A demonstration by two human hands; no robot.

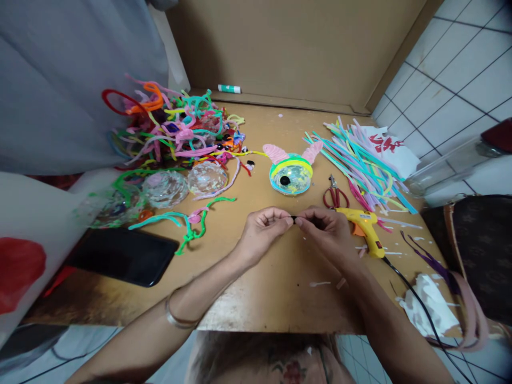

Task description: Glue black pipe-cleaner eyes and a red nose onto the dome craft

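The table (pixel 256 298) is backed by a brown board (pixel 296 48) and flanked at the right by a dark bag (pixel 480 256); its far left is covered by a tangled heap (pixel 180 130) of coloured fuzzy stems, and its far right by a sheaf (pixel 360 162) of straighter ones in pastel shades, laid partly over a white sheet marked in red (pixel 400 152); a phone (pixel 124 257), screen dark, is set near the left edge; by the front right corner a crumpled tissue (pixel 430 306) is seen; the left hand (pixel 264 230) and the right hand (pixel 326 226) are brought together over the middle of the table, the thumb and forefinger of each closed; beside the right hand, and partly hidden by it, a yellow glue gun (pixel 370 229) is laid, its cord run off to the lower right; beyond the hands an eared piece (pixel 298 184) is stood, banded in yellow and green, with one black disc fixed on its front; near the sheaf, red-handled pliers (pixel 335 196) are placed; against the board a glue stick (pixel 229 89) is rested; between the fingertips of both hands a tiny black bit (pixel 294 218) is pinched.
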